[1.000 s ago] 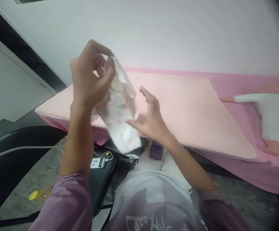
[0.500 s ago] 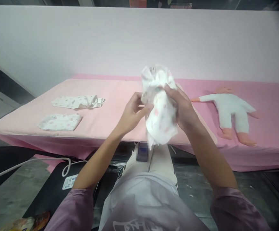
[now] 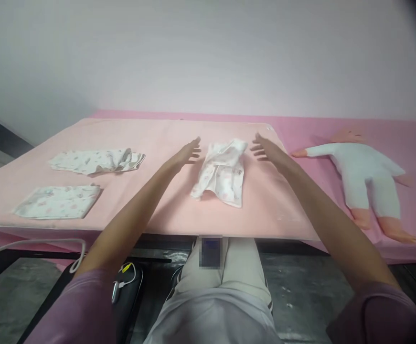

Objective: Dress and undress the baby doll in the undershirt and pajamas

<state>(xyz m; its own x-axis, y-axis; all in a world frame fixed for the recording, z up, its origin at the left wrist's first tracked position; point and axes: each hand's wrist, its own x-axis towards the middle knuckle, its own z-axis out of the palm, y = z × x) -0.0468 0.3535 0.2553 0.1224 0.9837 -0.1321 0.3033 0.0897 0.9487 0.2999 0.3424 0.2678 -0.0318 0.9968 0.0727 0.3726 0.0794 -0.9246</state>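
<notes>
A crumpled white cloth garment with a small pink print (image 3: 224, 174) lies on the peach sheet (image 3: 172, 210), partly folded over itself. To its left hovers my left hand (image 3: 187, 154), fingers spread and holding nothing. On the other side, my right hand (image 3: 265, 148) is likewise open, apart from the cloth. Further left rest a folded piece of printed baby clothing (image 3: 96, 161) and, nearer the front edge, a neatly folded white cloth with pink dots (image 3: 59, 201).
A baby doll in a white suit (image 3: 365, 167) lies on the pink sheet (image 3: 308, 191) at the right. A pale wall (image 3: 208, 57) rises behind the bed. At lower left, a white cable (image 3: 50, 241) runs over a black chair (image 3: 132, 286).
The printed cloth, held up in both hands before, now lies on the peach sheet. Both hands have let go and moved apart. My view has tilted down and come closer.
</notes>
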